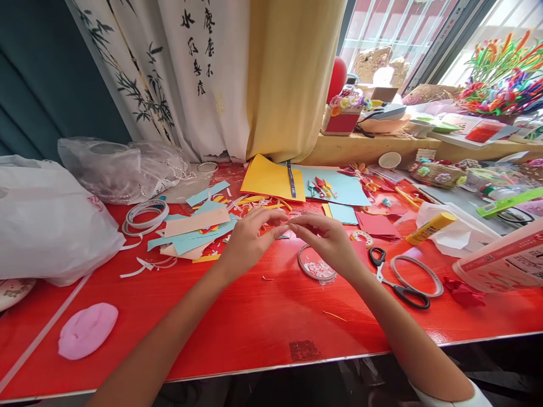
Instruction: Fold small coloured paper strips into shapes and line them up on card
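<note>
My left hand (255,237) and my right hand (321,234) meet above the middle of the red table (237,333), fingertips pinched together. Whatever lies between the fingers is too small or hidden to make out. Just below my right hand sits a round clear-rimmed dish (316,270) with small white and pink scraps in it. To the left of my left hand is a heap of blue, peach and yellow paper strips (195,226). Black-handled scissors (394,280) lie right of my right forearm, beside a ring-shaped roll (416,276).
A pink lump (88,331) lies at front left, near a white plastic bag (55,220) and rolls of white strip (145,217). Yellow card (271,180) and blue card (343,189) lie at the back. A glue stick (431,228) and a large tub (504,257) are on the right.
</note>
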A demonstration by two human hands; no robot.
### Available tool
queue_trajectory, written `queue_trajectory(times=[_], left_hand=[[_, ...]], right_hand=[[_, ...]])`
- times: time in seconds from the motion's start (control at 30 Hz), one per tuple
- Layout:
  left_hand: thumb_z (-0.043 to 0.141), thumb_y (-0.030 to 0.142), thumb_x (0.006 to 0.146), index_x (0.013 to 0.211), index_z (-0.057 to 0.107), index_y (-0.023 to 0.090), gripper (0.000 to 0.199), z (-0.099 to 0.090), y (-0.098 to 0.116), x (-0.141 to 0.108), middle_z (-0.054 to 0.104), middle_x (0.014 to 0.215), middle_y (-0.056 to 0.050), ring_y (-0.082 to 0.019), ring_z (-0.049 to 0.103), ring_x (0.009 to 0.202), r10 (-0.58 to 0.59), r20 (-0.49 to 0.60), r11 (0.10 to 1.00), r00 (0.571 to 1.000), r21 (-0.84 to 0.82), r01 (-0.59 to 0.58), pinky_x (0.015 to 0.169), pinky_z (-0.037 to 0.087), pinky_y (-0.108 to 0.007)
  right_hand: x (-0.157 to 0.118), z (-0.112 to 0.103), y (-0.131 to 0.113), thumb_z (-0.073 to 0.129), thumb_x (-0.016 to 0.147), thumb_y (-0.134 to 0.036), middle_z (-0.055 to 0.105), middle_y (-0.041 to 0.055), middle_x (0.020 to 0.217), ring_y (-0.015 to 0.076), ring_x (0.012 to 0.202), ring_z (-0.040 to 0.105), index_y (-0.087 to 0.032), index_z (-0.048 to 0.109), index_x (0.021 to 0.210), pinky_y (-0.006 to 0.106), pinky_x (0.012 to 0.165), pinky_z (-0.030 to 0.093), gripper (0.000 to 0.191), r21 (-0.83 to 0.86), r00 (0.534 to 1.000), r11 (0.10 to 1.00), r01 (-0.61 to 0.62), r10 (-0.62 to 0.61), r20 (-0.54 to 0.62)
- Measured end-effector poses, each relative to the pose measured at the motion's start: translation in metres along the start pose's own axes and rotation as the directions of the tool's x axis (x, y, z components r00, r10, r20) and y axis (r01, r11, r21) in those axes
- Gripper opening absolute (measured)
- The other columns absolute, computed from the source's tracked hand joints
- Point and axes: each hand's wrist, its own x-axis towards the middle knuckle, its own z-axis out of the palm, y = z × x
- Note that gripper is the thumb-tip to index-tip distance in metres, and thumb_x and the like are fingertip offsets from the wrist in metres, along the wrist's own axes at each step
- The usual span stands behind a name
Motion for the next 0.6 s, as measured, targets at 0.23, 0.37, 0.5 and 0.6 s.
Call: queue_trajectory(times=[0.23,0.37,0.5,0.6], left_hand=[[0.05,0.03,0.082,0.094,0.06,0.024,0.017,-0.0039,0.0009,0.0001,0.063,0.098,0.0,-0.013,0.056,0.084,-0.098,-0.031,0.993,0.995,-0.066,0.096,0.072,0.045,-0.026],[0.047,0.035,0.083,0.1,0.057,0.023,0.023,-0.0028,0.0021,-0.0003,0.064,0.093,-0.001,-0.014,0.059,0.085,-0.14,0.071,0.978,0.988,-0.143,0.149,0.069,0.046,-0.026],[0.044,0.03,0.086,0.101,0.056,0.022,0.021,-0.0031,0.0028,-0.0009,0.064,0.093,-0.002,-0.014,0.059,0.085,-0.091,0.064,0.986,0.994,-0.134,0.099,0.074,0.046,-0.027],[0.042,0.024,0.087,0.097,0.057,0.022,0.018,-0.0039,0.0034,-0.0016,0.062,0.097,-0.003,-0.014,0.056,0.09,0.02,-0.008,0.999,1.0,0.032,-0.02,0.08,0.044,-0.028]], right_hand=[[0.0007,0.0011,0.0001,0.05,0.082,-0.026,0.061,0.0041,0.08,0.0119,0.067,0.051,-0.018,0.063,0.081,0.025,0.056,0.039,0.015,0.028,0.999,0.999,-0.035,0.034,0.039],[0.0008,0.0009,-0.0012,0.051,0.081,-0.027,0.062,0.0044,0.08,0.0125,0.069,0.053,-0.018,0.063,0.081,0.026,0.058,0.041,0.015,0.067,0.997,0.995,-0.07,0.068,0.022],[0.0006,-0.0002,-0.0034,0.052,0.081,-0.033,0.06,0.0027,0.07,0.0106,0.061,0.052,-0.017,0.063,0.078,0.025,0.054,0.041,0.02,0.146,0.988,0.98,-0.134,0.121,0.097],[0.0006,-0.0005,-0.0042,0.054,0.079,-0.036,0.06,0.0019,0.069,0.0102,0.059,0.053,-0.018,0.064,0.083,0.025,0.055,0.042,0.022,0.222,0.972,0.959,-0.175,0.133,0.194]])
